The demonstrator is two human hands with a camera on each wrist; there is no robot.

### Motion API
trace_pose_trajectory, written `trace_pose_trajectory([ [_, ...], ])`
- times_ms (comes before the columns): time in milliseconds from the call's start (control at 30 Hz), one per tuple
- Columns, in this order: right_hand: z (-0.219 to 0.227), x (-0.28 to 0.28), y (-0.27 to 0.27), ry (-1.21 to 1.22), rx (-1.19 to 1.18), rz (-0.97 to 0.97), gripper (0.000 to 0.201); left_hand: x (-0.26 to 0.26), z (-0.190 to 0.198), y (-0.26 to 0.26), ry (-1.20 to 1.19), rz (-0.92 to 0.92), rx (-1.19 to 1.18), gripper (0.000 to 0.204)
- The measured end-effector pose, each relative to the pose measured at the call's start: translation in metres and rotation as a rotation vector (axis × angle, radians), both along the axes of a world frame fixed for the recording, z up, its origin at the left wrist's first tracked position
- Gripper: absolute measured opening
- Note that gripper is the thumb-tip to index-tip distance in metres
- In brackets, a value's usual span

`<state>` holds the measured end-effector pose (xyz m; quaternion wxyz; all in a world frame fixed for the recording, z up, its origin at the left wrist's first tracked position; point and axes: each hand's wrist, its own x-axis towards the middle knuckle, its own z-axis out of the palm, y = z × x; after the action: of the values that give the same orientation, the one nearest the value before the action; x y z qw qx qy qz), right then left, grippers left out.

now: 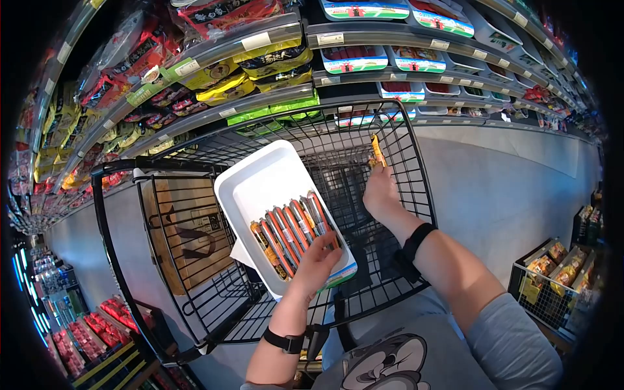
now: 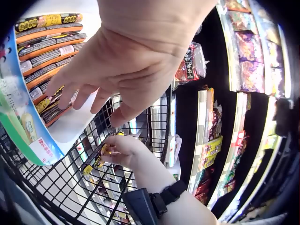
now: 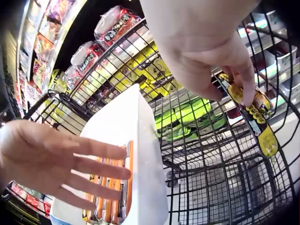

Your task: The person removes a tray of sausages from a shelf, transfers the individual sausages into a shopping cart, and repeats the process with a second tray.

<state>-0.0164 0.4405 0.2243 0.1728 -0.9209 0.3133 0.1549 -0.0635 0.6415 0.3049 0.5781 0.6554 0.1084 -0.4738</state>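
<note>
A deep white tray (image 1: 250, 179) rests tilted on the black wire cart, with a row of wrapped sausages (image 1: 286, 231) in orange, dark and yellow lying in its near half. Over the near right end of that row is my left hand (image 1: 316, 265), and its fingers look straight and spread in the right wrist view. My right hand (image 1: 382, 192), farther right above the cart's basket, grips yellow-and-black wrapped sausages (image 3: 262, 126) between thumb and fingers. They point away from me in the head view, and the palm side of that hand is hidden there.
The black wire cart (image 1: 426, 188) stands in front of me, with a brown printed cardboard piece (image 1: 188, 227) at its left. Beyond it run store shelves (image 1: 364, 30) of bagged food and trays. A wire bin (image 1: 549, 289) of packages is at the right, and red packages (image 1: 88, 335) stand at the lower left.
</note>
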Motion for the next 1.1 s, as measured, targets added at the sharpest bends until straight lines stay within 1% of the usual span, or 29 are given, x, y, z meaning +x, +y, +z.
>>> trace_pose_trajectory([
  [67, -0.007, -0.004, 0.0, -0.007, 0.005, 0.02, 0.038, 0.001, 0.01, -0.001, -0.073, 0.05, -0.017, 0.04],
  [133, -0.016, -0.008, -0.001, 0.057, 0.023, 0.111, 0.029, 0.001, 0.01, 0.0, -0.074, 0.072, -0.03, 0.038],
  [167, -0.011, -0.007, 0.001, 0.056, 0.024, 0.113, 0.029, 0.001, 0.01, 0.001, -0.075, 0.094, -0.043, 0.037],
  [200, 0.0, -0.005, 0.004, 0.079, 0.072, 0.145, 0.025, 0.0, 0.012, 0.003, -0.076, 0.099, -0.039, 0.037],
  [267, 0.02, 0.0, 0.005, 0.107, 0.122, 0.182, 0.021, -0.002, 0.018, 0.004, -0.181, 0.092, -0.064, 0.037],
  [333, 0.038, 0.009, -0.001, 0.14, 0.446, 0.232, 0.02, -0.004, 0.021, 0.004, -0.213, 0.111, -0.066, 0.038],
  [367, 0.055, 0.009, -0.001, 0.139, 0.448, 0.24, 0.02, -0.005, 0.023, 0.004, -0.247, 0.123, -0.071, 0.038],
  [433, 0.09, 0.006, 0.0, 0.116, 1.268, 0.061, 0.021, -0.006, 0.027, 0.005, -0.249, 0.112, -0.08, 0.041],
  [467, 0.1, 0.004, 0.002, 0.116, 1.27, 0.066, 0.021, -0.007, 0.031, 0.004, -0.206, 0.15, -0.133, 0.041],
  [500, 0.109, 0.001, 0.005, 0.107, 1.427, 0.062, 0.021, -0.008, 0.035, 0.003, -0.161, 0.187, -0.187, 0.041],
  [533, 0.116, -0.002, 0.007, 0.099, 1.584, 0.057, 0.021, -0.008, 0.04, 0.004, -0.163, 0.189, -0.186, 0.041],
  [600, 0.127, -0.006, 0.013, 0.058, 1.578, 0.089, 0.021, -0.009, 0.049, 0.006, 0.054, 0.267, -0.359, 0.04],
  [633, 0.132, -0.008, 0.014, 0.015, 1.57, 0.118, 0.022, -0.01, 0.053, 0.006, 0.054, 0.267, -0.357, 0.04],
  [700, 0.136, -0.011, 0.016, 0.016, 1.575, 0.115, 0.026, -0.012, 0.059, 0.006, 0.047, 0.293, -0.38, 0.033],
  [800, 0.137, -0.015, 0.017, 0.01, 1.594, 0.085, 0.026, -0.017, 0.061, 0.008, -0.01, 0.284, -0.372, 0.033],
  [867, 0.139, -0.017, 0.018, 0.01, 1.634, 0.037, 0.026, -0.019, 0.06, 0.011, 0.005, 0.28, -0.369, 0.035],
  [933, 0.132, -0.018, 0.016, 0.007, 1.601, 0.067, 0.026, -0.021, 0.061, 0.012, 0.021, 0.276, -0.368, 0.037],
  [967, 0.129, -0.018, 0.015, 0.004, 1.567, 0.096, 0.027, -0.021, 0.063, 0.012, -0.012, 0.283, -0.343, 0.036],
  [1100, 0.131, -0.019, 0.016, 0.012, 1.59, 0.102, 0.028, -0.027, 0.058, 0.014, -0.118, 0.314, -0.303, 0.031],
])
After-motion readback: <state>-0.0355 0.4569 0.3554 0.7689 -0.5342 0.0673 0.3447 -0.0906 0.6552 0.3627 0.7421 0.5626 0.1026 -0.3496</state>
